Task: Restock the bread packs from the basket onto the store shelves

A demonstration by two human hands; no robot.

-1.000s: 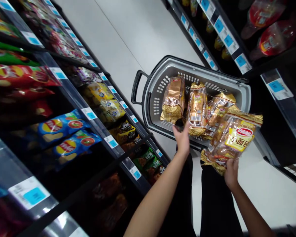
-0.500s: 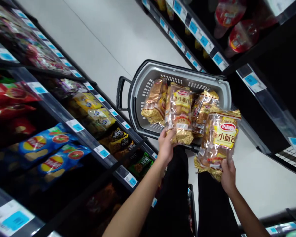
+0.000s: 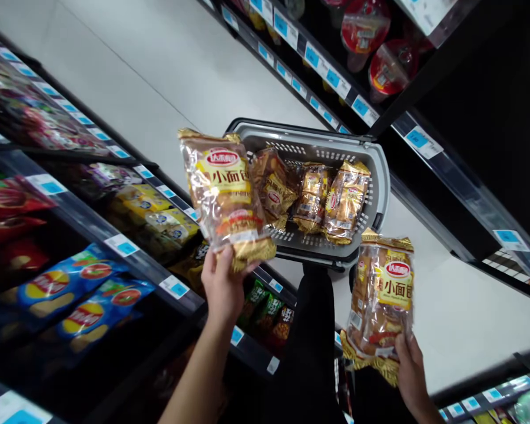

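Observation:
My left hand (image 3: pixel 223 285) grips the bottom edge of a gold and clear bread bag (image 3: pixel 224 191) and holds it upright above the left shelves. My right hand (image 3: pixel 408 371) is closed on the lower end of a second bread bag (image 3: pixel 382 300) of the same kind, low at the right. Between them a grey shopping basket (image 3: pixel 380 171) stands on the floor with three more bread bags (image 3: pixel 311 197) lying in it.
Snack shelves run along the left with blue chip bags (image 3: pixel 73 291) and blue price tags. Another dark shelf unit (image 3: pixel 446 118) with red packages lines the right. A pale floor aisle (image 3: pixel 159 70) stretches ahead. My dark trousers (image 3: pixel 313 347) show below the basket.
My left hand has taken a bread bag out of the basket and lifted it up and to the left. The right hand has lowered its bag slightly.

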